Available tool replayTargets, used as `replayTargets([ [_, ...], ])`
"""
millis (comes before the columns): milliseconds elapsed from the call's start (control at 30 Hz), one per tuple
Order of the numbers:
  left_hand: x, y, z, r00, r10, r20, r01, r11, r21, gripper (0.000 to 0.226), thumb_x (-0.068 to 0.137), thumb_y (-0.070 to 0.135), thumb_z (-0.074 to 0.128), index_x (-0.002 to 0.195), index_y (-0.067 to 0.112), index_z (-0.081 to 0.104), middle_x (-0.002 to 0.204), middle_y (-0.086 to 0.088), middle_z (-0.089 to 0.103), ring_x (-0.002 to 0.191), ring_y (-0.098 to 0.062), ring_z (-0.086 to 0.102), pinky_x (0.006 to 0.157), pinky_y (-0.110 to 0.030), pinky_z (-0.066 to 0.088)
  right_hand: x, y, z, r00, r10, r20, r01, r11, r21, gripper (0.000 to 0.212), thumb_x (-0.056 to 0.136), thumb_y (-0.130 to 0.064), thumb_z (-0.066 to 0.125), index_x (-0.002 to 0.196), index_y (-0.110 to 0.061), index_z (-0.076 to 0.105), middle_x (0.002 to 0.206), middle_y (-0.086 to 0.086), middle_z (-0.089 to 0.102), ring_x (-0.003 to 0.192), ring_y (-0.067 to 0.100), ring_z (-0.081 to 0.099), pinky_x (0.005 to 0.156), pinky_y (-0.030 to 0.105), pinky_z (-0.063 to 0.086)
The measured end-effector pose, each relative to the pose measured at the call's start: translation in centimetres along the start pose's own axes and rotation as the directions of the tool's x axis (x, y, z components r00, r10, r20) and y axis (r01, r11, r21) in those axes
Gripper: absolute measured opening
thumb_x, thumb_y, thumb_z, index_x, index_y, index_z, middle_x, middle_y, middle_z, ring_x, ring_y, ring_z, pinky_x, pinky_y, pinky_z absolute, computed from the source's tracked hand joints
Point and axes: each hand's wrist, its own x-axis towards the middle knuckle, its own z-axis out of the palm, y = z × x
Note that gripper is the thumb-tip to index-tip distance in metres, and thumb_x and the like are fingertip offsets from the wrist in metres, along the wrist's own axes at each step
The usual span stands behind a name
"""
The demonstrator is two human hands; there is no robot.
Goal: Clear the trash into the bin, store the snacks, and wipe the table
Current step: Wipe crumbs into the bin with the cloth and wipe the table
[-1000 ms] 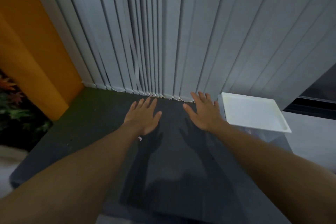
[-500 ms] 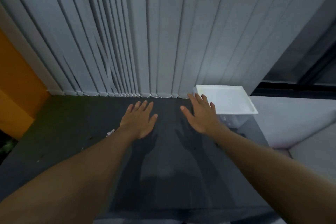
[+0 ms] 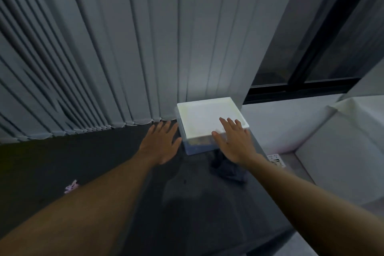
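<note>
Head view: the step in hand looks like storing the snacks. The box [image 3: 204,117], white-lidded and clear-walled, sits at 1 o'clock on the dark tabletop [image 3: 108,164]. The right grip [image 3: 234,141] is spread apart over the lid's near edge, holding nothing; contact is unclear. The left grip [image 3: 161,143], also apart, lies flat just beside the box at its 9 o'clock. Next, probably, both must close on the box or lift its lid. A pink scrap [image 3: 71,186] lies at 8 o'clock. A dark cloth [image 3: 226,170] is half hidden under the right wrist. The box's contents are blurred, and no bin shows.
</note>
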Motion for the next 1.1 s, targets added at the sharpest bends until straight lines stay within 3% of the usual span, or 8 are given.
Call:
replayTargets([
  [167, 2.8, 3.3, 1.4, 0.996, 0.094, 0.002, -0.094, 0.996, -0.001, 0.060, 0.106, 0.044, 0.024, 0.160, 0.021, 0.012, 0.166, -0.005, 0.015, 0.153, -0.024, 0.012, 0.124, -0.043, 0.008, 0.7, 3.9, 0.7, 0.999, 0.028, 0.021, -0.028, 0.999, 0.031, 0.066, 0.100, -0.062, 0.027, 0.156, -0.029, 0.020, 0.164, 0.001, 0.020, 0.152, 0.028, 0.010, 0.121, 0.057, 0.013],
  [300, 3.9, 6.0, 3.8, 0.968, 0.252, -0.001, -0.252, 0.967, -0.038, 0.055, 0.104, 0.040, 0.033, 0.155, 0.018, 0.030, 0.155, -0.004, 0.040, 0.139, -0.026, 0.037, 0.114, -0.039, 0.031, 1.2, 6.6, 2.1, 0.997, 0.062, 0.042, -0.065, 0.993, 0.096, 0.068, 0.097, -0.064, 0.027, 0.154, -0.027, 0.027, 0.161, 0.001, 0.029, 0.151, 0.026, 0.015, 0.119, 0.059, 0.017],
  [433, 5.3, 7.9, 6.9, 0.948, 0.317, -0.005, -0.316, 0.946, 0.066, 0.057, 0.097, 0.044, 0.038, 0.146, 0.016, 0.044, 0.142, -0.004, 0.052, 0.131, -0.034, 0.036, 0.102, -0.044, 0.045, 0.8, 9.1, 4.6, 0.988, 0.129, 0.085, -0.136, 0.988, 0.074, 0.061, 0.100, -0.057, 0.036, 0.152, -0.026, 0.032, 0.157, 0.001, 0.036, 0.150, 0.028, 0.018, 0.117, 0.059, 0.021],
  [600, 6.9, 8.9, 10.5, 0.915, 0.401, -0.052, -0.387, 0.906, 0.174, 0.056, 0.089, 0.031, 0.059, 0.142, 0.012, 0.053, 0.156, -0.008, 0.039, 0.147, -0.041, 0.023, 0.114, -0.053, 0.034, 0.4, 11.7, 8.8, 0.965, 0.158, 0.208, -0.167, 0.986, 0.023, 0.060, 0.094, -0.060, 0.040, 0.145, -0.028, 0.040, 0.149, 0.002, 0.043, 0.143, 0.031, 0.029, 0.106, 0.058, 0.037],
  [700, 7.4, 9.0, 13.2, 0.900, 0.435, -0.029, -0.419, 0.881, 0.219, 0.064, 0.088, 0.031, 0.057, 0.148, 0.013, 0.045, 0.165, -0.011, 0.020, 0.151, -0.044, 0.003, 0.118, -0.058, 0.022, 0.2, 12.6, 11.1, 0.930, 0.171, 0.327, -0.178, 0.984, -0.008, 0.070, 0.093, -0.060, 0.046, 0.154, -0.030, 0.027, 0.161, 0.003, 0.023, 0.150, 0.031, 0.013, 0.112, 0.060, 0.031],
  [867, 8.1, 9.3, 17.4, 0.847, 0.519, 0.114, -0.530, 0.840, 0.113, 0.070, 0.094, 0.024, 0.050, 0.158, 0.017, 0.023, 0.167, -0.006, 0.011, 0.154, -0.026, 0.006, 0.125, -0.044, 0.009, -0.7, 13.0, 13.8, 0.884, 0.173, 0.434, -0.138, 0.984, -0.111, 0.076, 0.093, -0.060, 0.049, 0.157, -0.036, 0.015, 0.166, 0.001, 0.001, 0.151, 0.033, 0.004, 0.110, 0.060, 0.028],
  [967, 7.6, 9.9, 19.5, 0.863, 0.398, 0.312, -0.415, 0.910, -0.012, 0.066, 0.103, 0.027, 0.036, 0.160, 0.025, 0.003, 0.168, 0.000, -0.002, 0.155, -0.022, 0.000, 0.124, -0.039, 0.005, -0.9, 12.8, 14.4, 0.935, 0.139, 0.326, -0.095, 0.985, -0.146, 0.064, 0.098, -0.047, 0.051, 0.155, -0.028, 0.027, 0.162, 0.009, 0.019, 0.142, 0.039, 0.021, 0.109, 0.052, 0.036],
  [1100, 7.3, 10.5, 19.8, 0.876, 0.328, 0.353, -0.312, 0.944, -0.102, 0.063, 0.104, 0.019, 0.036, 0.160, 0.024, 0.008, 0.168, 0.002, 0.000, 0.154, -0.022, 0.005, 0.122, -0.040, 0.021, -0.1, 12.3, 14.4, 0.944, 0.118, 0.307, -0.101, 0.992, -0.070, 0.048, 0.097, -0.014, 0.053, 0.144, -0.020, 0.046, 0.140, 0.015, 0.041, 0.117, 0.039, 0.041, 0.100, 0.043, 0.045],
])
